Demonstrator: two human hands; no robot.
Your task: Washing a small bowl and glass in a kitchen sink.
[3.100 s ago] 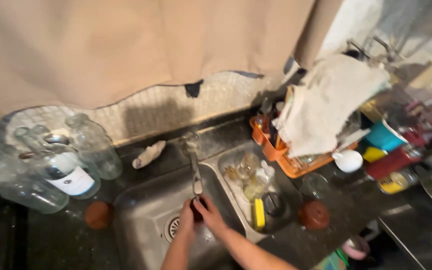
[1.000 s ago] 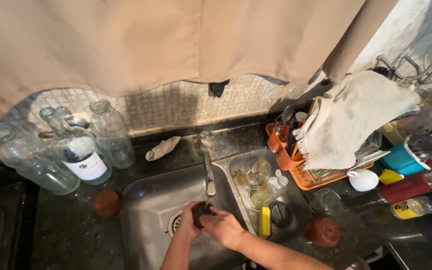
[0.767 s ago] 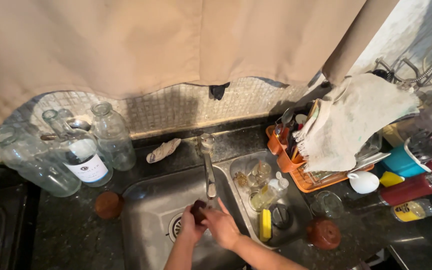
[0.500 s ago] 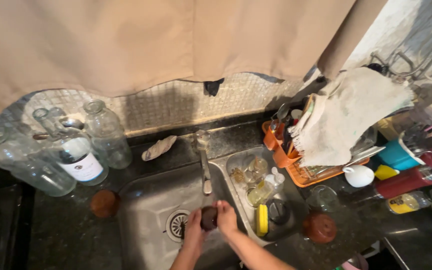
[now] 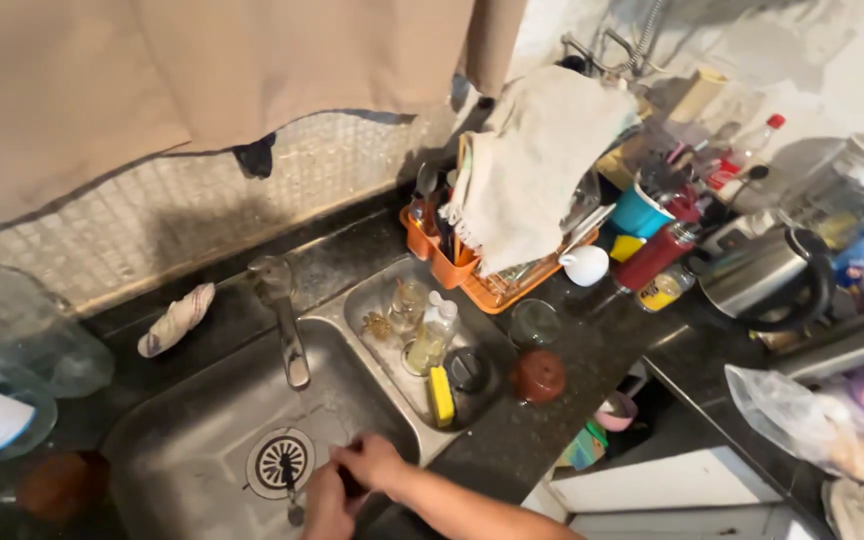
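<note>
Both my hands are low over the steel sink basin (image 5: 192, 440), close to its near edge. My right hand (image 5: 374, 462) and my left hand (image 5: 318, 508) close together around a small dark object (image 5: 352, 486); most of it is hidden by the fingers. The round drain strainer (image 5: 280, 462) lies just left of my hands. The faucet (image 5: 287, 335) stands above them, its spout well clear of the object.
A side basin (image 5: 392, 300) holds small glass bottles, a yellow sponge (image 5: 441, 396) and a dark lid. Behind it is an orange dish rack (image 5: 472, 285) draped with a cloth (image 5: 537, 160). Large glass bottles (image 5: 12, 340) are on the left, a kettle (image 5: 762, 280) on the right.
My hands have drawn back from under the faucet toward the sink's near edge, still around the dark object. The view has swung right, showing more of the counter.
</note>
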